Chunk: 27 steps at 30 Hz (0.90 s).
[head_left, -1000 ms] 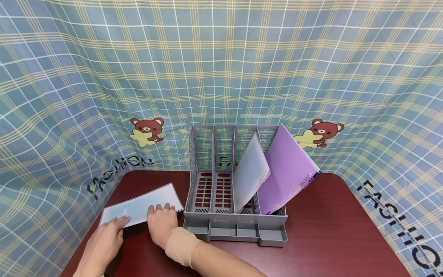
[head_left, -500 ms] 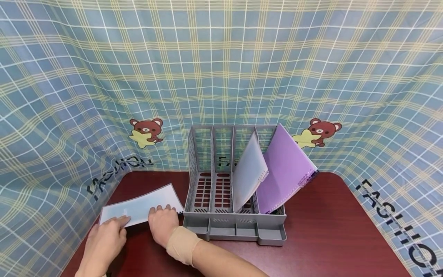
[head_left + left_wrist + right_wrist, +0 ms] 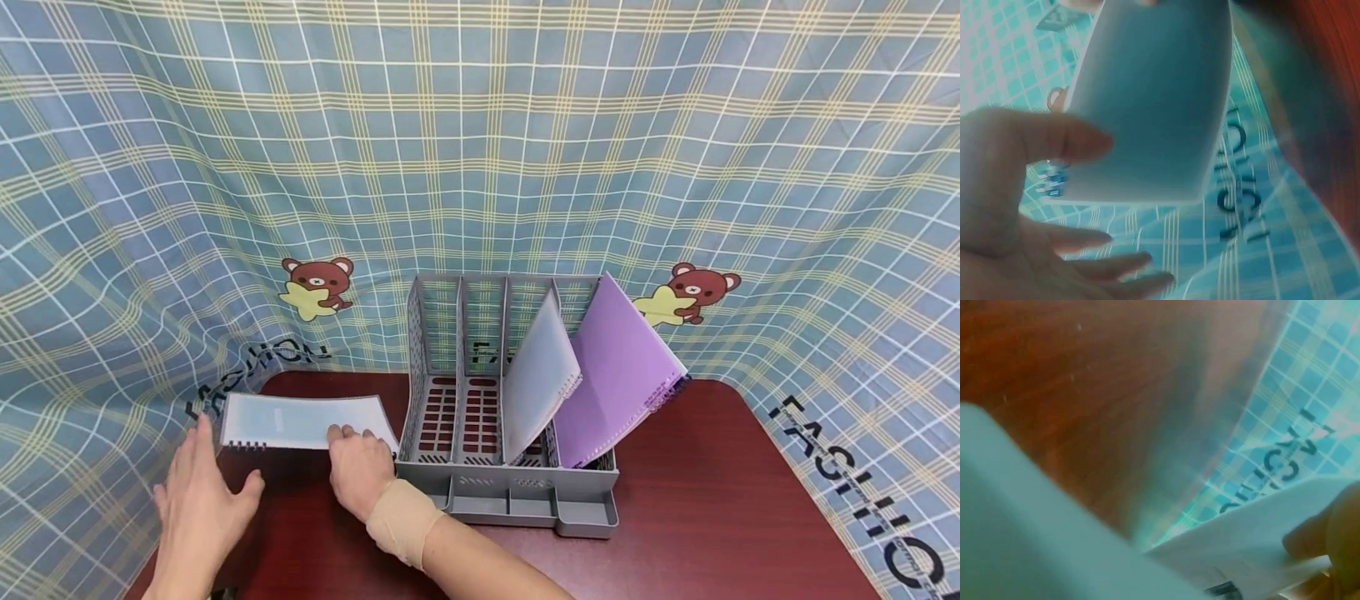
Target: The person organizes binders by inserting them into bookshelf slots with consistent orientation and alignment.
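Note:
A spiral-bound notebook with a pale translucent cover (image 3: 300, 421) is held up at the left of the table, its coil along the near edge. My right hand (image 3: 360, 471) grips that near edge toward its right end; thumb and fingers (image 3: 1310, 537) pinch it in the right wrist view. My left hand (image 3: 198, 500) is spread beside the notebook's left end, fingers straight. In the left wrist view its thumb (image 3: 1079, 139) overlaps the cover in sight, without a plain grip.
A grey file rack (image 3: 510, 475) with several upright slots stands at mid-table. A pale notebook (image 3: 542, 379) and a purple notebook (image 3: 618, 371) lean in its right slots. Small trays (image 3: 480, 506) line its front. Plaid cloth (image 3: 480, 167) walls the table's back and sides.
My left hand has let go of the notebook and drawn back with fingers spread. The notebook's left end has swung up and away, showing the coil; my right hand keeps its grip.

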Motion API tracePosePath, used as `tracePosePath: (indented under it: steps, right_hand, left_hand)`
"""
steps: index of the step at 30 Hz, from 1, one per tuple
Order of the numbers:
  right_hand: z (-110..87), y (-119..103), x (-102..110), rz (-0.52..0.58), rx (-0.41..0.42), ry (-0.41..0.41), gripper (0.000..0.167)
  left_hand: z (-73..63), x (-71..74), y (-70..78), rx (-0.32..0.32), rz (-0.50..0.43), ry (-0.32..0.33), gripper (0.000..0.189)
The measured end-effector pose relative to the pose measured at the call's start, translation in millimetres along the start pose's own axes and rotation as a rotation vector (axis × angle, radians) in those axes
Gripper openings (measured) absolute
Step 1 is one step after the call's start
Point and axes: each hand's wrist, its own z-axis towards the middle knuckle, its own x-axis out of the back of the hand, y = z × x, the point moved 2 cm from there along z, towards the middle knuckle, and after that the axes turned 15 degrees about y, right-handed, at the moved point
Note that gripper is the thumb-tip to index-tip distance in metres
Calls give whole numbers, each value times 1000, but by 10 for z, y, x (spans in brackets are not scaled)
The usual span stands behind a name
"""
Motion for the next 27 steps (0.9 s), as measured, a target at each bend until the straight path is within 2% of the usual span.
tracePosePath:
  steps: [1, 4, 7, 8, 13, 16, 20, 23, 27]
  right_hand:
    - [12, 17, 5, 18, -14, 18, 17]
    - [53, 74, 45, 71, -54, 91, 15]
    - [84, 125, 113, 143, -105, 147, 20]
    - [92, 142, 143, 166, -120, 166, 22]
    - [119, 240, 334, 321, -180, 233, 36]
    - [146, 309, 497, 427, -197, 294, 38]
    - [191, 403, 763, 549, -221, 373, 38]
    - [217, 486, 970, 598, -240, 427, 38]
    - [220, 624, 1208, 610, -255, 494, 31]
  left_hand:
    - [6, -9, 0, 28, -18, -3, 101]
    - [43, -50, 9, 108, -29, -76, 93]
    - [62, -106, 34, 146, -44, -95, 87]
    - [65, -132, 54, 145, -46, -99, 86]
    - [26, -302, 193, 53, -96, -28, 77]
    - [24, -387, 290, 41, -123, -51, 74]
    - [44, -462, 415, 58, -144, -103, 73]
    - [69, -508, 517, 55, -164, -143, 73]
    - [109, -570, 655, 48, -192, -186, 74]
